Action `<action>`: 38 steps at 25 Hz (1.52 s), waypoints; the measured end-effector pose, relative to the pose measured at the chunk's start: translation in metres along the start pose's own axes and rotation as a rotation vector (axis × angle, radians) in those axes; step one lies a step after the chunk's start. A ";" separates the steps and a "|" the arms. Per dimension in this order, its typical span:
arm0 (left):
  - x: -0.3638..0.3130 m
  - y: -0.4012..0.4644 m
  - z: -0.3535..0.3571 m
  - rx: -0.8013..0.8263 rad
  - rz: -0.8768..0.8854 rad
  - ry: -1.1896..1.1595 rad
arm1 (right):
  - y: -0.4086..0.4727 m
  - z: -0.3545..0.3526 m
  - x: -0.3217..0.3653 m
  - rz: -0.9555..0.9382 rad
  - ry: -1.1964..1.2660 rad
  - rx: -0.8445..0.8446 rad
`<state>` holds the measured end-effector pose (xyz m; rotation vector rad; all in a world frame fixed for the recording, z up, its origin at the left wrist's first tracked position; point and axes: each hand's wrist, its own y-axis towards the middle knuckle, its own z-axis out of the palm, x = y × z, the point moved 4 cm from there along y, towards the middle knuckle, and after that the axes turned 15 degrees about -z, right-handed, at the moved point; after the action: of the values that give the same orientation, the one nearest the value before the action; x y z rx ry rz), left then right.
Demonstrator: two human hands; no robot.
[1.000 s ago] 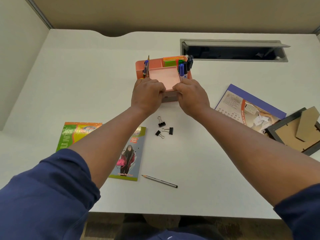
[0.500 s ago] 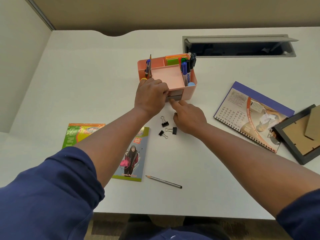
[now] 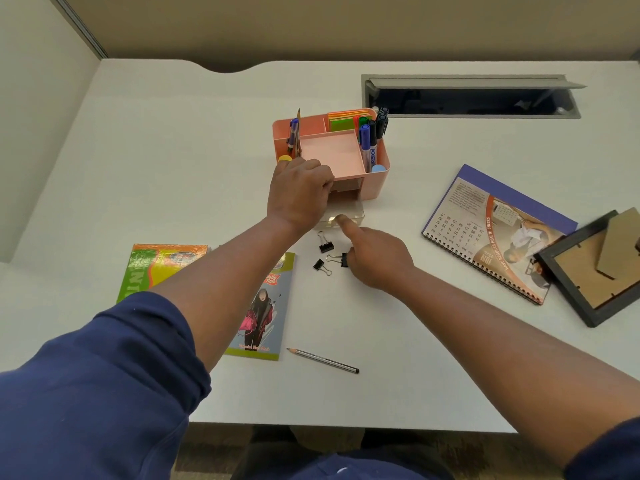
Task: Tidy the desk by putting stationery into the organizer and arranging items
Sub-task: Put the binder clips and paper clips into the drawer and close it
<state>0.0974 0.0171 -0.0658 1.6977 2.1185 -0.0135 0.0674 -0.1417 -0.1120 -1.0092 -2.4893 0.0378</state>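
Note:
A pink organizer [image 3: 378, 181] stands mid-desk with pens, markers and sticky notes in its compartments. My left hand [image 3: 299, 195] grips its front left corner. A clear drawer [image 3: 354, 216] sticks out from its base toward me. My right hand [image 3: 377, 258] rests in front of it, forefinger stretched onto the drawer's front, other fingers curled, holding nothing. Three black binder clips lie loose on the desk: one [image 3: 325, 245] below the drawer, one [image 3: 320, 265] nearer me, one [image 3: 341, 259] touching my right thumb. A grey pencil [image 3: 323, 361] lies near the front edge.
Two exercise books, one green [image 3: 152, 268] and one light blue [image 3: 263, 306], lie at the left, partly under my left arm. A spiral calendar [image 3: 495, 230] and a face-down black photo frame [image 3: 595, 271] sit at the right. An open cable slot [image 3: 471, 98] is at the back.
My right hand left the organizer and drew back toward the binder clips. The clear drawer has slid out of the base. My left hand stays on the organizer.

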 end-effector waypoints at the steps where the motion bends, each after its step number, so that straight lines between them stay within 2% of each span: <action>1: 0.000 -0.001 0.000 -0.003 0.001 -0.001 | -0.005 0.003 0.001 -0.001 -0.002 -0.004; 7: -0.002 -0.007 -0.005 0.031 0.018 0.029 | -0.024 0.017 0.001 -0.020 0.027 -0.118; 11: -0.003 -0.040 -0.014 -0.060 0.089 -0.094 | -0.031 0.024 0.000 -0.035 0.030 -0.137; 14: 0.006 -0.091 0.008 0.081 0.162 -0.210 | -0.030 0.032 0.000 -0.066 0.008 -0.039; 18: 0.017 -0.135 0.040 0.323 0.012 -0.139 | -0.031 0.036 0.001 -0.045 0.000 -0.032; 21: 0.013 -0.139 0.044 0.436 -0.057 -0.084 | -0.035 0.037 0.000 0.007 0.003 -0.007; 26: 0.006 -0.132 0.043 0.539 -0.108 -0.087 | -0.043 0.036 0.001 0.081 0.002 0.048; 31: 0.005 -0.127 0.040 0.637 -0.215 -0.129 | -0.045 0.033 -0.005 0.121 0.005 0.013; 38: -0.004 -0.123 0.031 0.659 -0.200 -0.079 | -0.047 0.030 -0.017 0.232 0.208 -0.036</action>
<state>-0.0069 -0.0257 -0.1232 1.7513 2.3643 -0.9105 0.0352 -0.1831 -0.1373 -1.2453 -2.1843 -0.0379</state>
